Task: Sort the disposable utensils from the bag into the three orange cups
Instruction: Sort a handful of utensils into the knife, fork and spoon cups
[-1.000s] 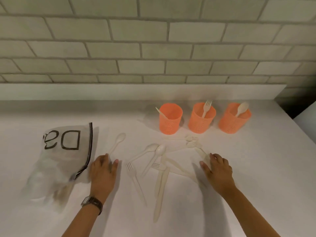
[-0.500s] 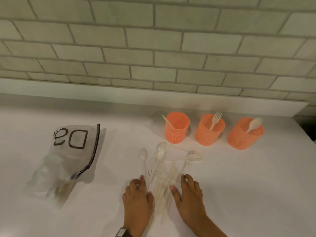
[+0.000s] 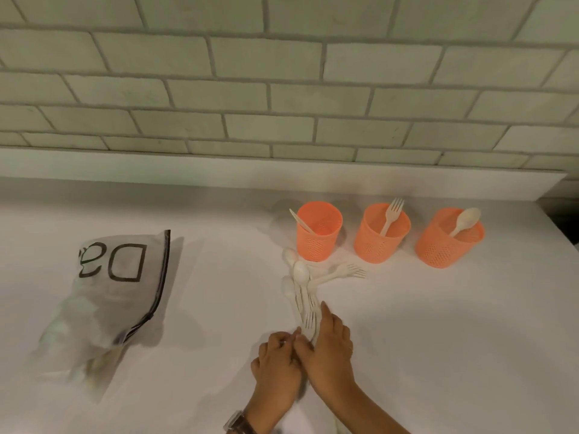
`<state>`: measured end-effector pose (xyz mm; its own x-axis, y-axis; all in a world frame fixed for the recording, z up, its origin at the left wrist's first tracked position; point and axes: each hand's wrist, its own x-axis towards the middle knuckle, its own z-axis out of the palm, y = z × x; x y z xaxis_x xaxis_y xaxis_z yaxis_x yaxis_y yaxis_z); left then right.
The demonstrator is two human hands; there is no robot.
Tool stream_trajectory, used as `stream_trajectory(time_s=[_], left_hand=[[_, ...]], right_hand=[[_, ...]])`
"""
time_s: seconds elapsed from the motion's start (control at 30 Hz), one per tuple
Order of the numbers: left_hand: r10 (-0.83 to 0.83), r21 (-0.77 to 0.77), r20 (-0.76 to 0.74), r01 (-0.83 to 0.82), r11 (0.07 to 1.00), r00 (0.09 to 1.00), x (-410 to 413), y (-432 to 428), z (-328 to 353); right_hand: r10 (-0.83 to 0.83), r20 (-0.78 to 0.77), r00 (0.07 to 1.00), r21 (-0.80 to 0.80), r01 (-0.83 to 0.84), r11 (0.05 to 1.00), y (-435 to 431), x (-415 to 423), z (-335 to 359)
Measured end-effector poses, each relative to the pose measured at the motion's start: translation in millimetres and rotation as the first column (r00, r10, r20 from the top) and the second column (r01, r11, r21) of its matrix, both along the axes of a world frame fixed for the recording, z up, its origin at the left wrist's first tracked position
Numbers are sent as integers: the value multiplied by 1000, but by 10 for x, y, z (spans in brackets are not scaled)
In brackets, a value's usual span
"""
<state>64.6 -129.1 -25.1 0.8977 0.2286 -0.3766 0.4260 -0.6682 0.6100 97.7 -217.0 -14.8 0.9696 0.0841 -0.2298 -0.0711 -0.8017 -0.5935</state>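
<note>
Three orange mesh cups stand in a row on the white counter. The left cup [image 3: 318, 233] holds a knife, the middle cup [image 3: 380, 234] a fork, the right cup [image 3: 448, 239] a spoon. Just in front of the left cup lies a gathered bundle of cream utensils [image 3: 302, 288], spoons and forks, with the heads fanning out at the far end. My left hand [image 3: 275, 360] and my right hand [image 3: 329, 349] press together around the handle end of that bundle. A translucent bag [image 3: 109, 292] with black lettering lies at the left.
A tiled wall with a low ledge [image 3: 282, 173] runs behind the cups. The counter's right edge [image 3: 560, 227] drops off just past the right cup. White counter [image 3: 438, 324] stretches between the bag and my hands and to the right of them.
My hands have swept inward from wide apart and met. The scattered utensils are now pushed into one tight bundle. The view has shifted, so the cups sit further right.
</note>
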Motion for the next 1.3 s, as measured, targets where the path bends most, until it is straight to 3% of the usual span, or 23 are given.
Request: stream_trajectory(time_s=[0.13,0.23,0.33,0.5,0.73,0.9,1.03,1.17,1.3], left_hand=[[87,-108,-63,-94,990,994,95,91,15],[48,-138,-80,-59,989,996,104,205,-3],[80,-278,-6,-79,957,997,79,471,-31],[226,-255,186,-175,951,956,241,737,222],[243,-293,313,-150,944,918,483,702,453],[239,-252,317,-161,954,918,473,772,415],[265,-228,203,-218,949,943,505,913,285],[212,-188,90,-193,963,973,601,845,179],[107,14,69,-109,994,992,731,607,154]], right_hand=[[-5,-22,1000,-41,4,999,75,33,17],[-13,-8,1000,-64,12,998,112,44,11],[19,-7,1000,-129,-20,991,150,-68,-8],[37,153,988,-265,5,964,165,-151,-147],[79,167,983,-371,-12,929,97,35,-171],[125,147,981,-420,-52,906,-34,7,-135],[180,106,978,-379,-127,916,-368,32,5],[300,5,954,-161,-295,942,-701,-28,228],[290,-39,956,-65,-292,954,-906,-115,328]])
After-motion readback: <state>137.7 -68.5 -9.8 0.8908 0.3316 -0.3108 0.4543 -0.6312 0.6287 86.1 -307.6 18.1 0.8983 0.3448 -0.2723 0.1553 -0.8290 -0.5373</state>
